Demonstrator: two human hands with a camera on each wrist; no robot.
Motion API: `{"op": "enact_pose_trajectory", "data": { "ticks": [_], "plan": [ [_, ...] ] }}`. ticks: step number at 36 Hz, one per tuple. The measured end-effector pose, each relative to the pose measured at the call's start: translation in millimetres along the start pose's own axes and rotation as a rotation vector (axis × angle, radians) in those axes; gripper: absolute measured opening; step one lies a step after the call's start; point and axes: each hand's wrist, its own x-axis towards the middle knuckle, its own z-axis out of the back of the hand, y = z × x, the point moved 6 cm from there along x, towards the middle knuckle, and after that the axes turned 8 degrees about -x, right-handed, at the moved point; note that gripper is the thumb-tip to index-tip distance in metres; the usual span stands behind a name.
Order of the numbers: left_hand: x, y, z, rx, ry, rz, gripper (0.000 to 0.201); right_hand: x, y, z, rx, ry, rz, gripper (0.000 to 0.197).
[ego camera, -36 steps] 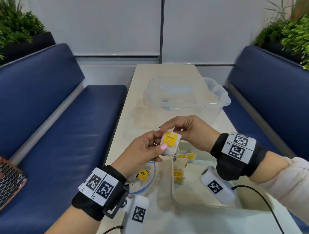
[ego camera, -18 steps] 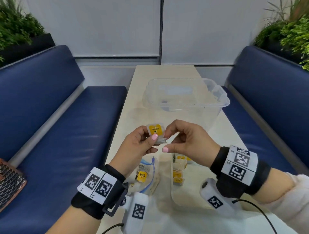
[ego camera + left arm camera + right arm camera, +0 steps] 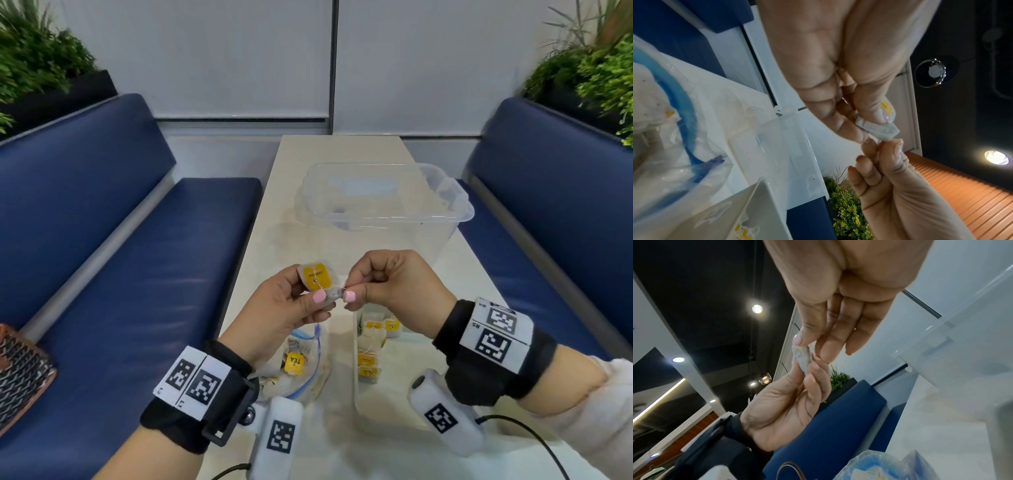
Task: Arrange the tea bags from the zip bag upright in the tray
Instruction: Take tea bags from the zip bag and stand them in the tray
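Left hand (image 3: 284, 308) raised above the near end of the bench (image 3: 308, 192), thumb and curled fingers pinching one tea bag (image 3: 317, 279) with its yellow label turned up toward the head camera, probably so the face and the string can be checked before placing. Right hand (image 3: 390, 284) just beside it, thumb and forefinger nipping the pale free corner of the same bag, the other fingers curled loosely; from the wrist views, a soft greyish pouch stretched between the two pinches, most likely being straightened or freed of its string so that it will stand instead of slumping. Held well above the bench, apart from everything below. Under the left wrist, the zip bag (image 3: 301, 363) lying flat with its blue seal open and at least one yellow-tagged bag inside, kept near for the next reach. Under the right wrist, the tray (image 3: 358, 394), with several tea bags (image 3: 371, 346) packed along its far left side, seemingly on edge and leaning on each other for support; exact tilt hard to tell. Farther along the bench, a clear tub (image 3: 387, 198). Blue seats (image 3: 137, 240) to left and right, plants (image 3: 41, 65) behind them.
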Motion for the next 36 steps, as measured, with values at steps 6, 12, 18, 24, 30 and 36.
{"op": "enact_pose_trajectory", "data": {
  "ticks": [6,12,18,24,30,36],
  "plan": [
    [2,-5,-2,-0.062,-0.019,-0.050,0.020,-1,-4,-9,0.055,0.025,-0.020,0.019],
    [5,-6,0,-0.020,-0.055,-0.100,0.019,-2,-4,-10,0.042,-0.018,0.001,0.018],
    [4,-6,0,0.003,-0.094,-0.134,0.023,-4,1,-14,0.063,-0.011,0.046,0.024],
    [4,-7,-5,0.026,-0.052,-0.114,0.023,-4,-2,-12,-0.002,-0.045,0.056,0.023],
    [1,-6,-6,0.038,-0.020,-0.071,0.025,-2,-4,-5,-0.026,-0.099,0.043,0.021],
    [2,-9,-10,-0.049,-0.065,-0.024,0.037,-3,-8,-1,-0.076,-0.115,0.015,0.016]
  ]
}}
